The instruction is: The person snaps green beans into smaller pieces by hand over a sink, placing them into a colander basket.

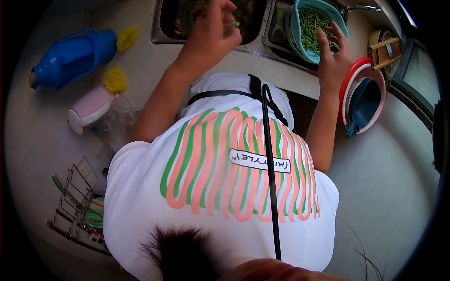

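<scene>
Over the left sink basin (253, 28), my left hand (216, 32) is closed on a short piece of green bean (232, 25), which sticks out past the fingers. Long green stalks or beans lie in the basin behind this hand, partly hidden and dark. My right hand (334, 49) has its fingers apart at the near right side of a light-blue basket (294, 29). Many cut green bean pieces (310, 29) fill the basket, and nothing shows held in the right fingers.
A blue thermos (70, 58), yellow mesh sponges (125, 38) and a pink and white container (89, 107) lie at the left. Red and pink basins (346, 93) are at the right, below a wooden rack (385, 52). A wire rack (70, 206) stands lower left.
</scene>
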Available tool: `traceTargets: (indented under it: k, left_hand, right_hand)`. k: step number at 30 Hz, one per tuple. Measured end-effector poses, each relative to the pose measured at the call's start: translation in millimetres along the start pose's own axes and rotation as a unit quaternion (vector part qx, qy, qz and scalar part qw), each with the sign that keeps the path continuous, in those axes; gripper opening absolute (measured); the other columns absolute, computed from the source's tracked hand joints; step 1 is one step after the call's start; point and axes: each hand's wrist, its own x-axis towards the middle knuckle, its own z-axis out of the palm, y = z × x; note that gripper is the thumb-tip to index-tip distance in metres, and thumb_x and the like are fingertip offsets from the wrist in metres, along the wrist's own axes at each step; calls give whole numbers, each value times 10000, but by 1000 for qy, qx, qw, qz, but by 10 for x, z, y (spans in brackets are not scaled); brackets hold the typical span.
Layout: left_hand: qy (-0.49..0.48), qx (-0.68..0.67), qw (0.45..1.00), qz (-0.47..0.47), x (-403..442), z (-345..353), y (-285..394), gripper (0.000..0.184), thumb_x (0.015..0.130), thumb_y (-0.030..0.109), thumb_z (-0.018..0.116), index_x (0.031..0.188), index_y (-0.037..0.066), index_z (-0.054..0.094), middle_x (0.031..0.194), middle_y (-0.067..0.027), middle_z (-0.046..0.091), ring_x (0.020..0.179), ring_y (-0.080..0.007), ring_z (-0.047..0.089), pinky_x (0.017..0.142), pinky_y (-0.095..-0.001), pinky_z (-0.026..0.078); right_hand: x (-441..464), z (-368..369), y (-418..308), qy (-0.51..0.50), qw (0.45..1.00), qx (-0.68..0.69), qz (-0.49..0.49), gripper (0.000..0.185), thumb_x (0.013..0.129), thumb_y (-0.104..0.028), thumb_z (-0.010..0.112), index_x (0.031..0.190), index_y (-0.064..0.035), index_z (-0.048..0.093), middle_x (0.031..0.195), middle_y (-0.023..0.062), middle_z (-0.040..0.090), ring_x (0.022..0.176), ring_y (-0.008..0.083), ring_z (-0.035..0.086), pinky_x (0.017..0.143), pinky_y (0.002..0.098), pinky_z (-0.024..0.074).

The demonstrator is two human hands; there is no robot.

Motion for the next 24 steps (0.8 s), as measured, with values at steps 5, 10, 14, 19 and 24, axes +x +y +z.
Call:
traceTargets:
  k: [5,10,14,19,24]
  left_hand:
    - [-50,69,995,59,-15,114,20,603,870,20,733,1317,67,331,979,-106,620,881,-246,663,814,-345,549]
    - [-19,70,991,111,-13,93,-3,565,868,12,733,1305,66,379,1018,-123,647,932,-264,698,824,-355,560]
    - [17,68,991,117,-20,-52,3,356,876,44,735,1188,38,565,1027,-117,685,934,-267,712,832,-347,570]
    - [15,76,988,133,-47,-86,-73,173,861,58,754,1015,12,692,991,-109,716,907,-269,721,801,-334,578]
    - [7,95,978,183,-18,-160,-78,155,845,34,775,985,0,718,987,-114,728,891,-266,728,791,-338,584]
  right_hand:
    - [-58,287,-637,-239,934,200,-175,309,891,-84,781,1195,-74,721,1050,78,710,870,202,709,733,298,564]
    - [-111,523,-699,-245,931,189,-195,182,891,11,730,1063,-48,722,1006,80,703,852,247,714,712,327,575]
    - [-99,481,-697,-223,940,208,-155,173,904,42,696,1054,-38,725,1007,80,704,841,241,710,709,302,560]
    - [-66,485,-635,-220,940,126,-229,174,879,-16,732,1045,-68,746,1012,65,706,967,252,650,825,356,527]
    - [0,464,-649,-202,924,58,-320,145,858,-82,766,1000,-109,777,983,19,712,1009,229,623,930,378,435]
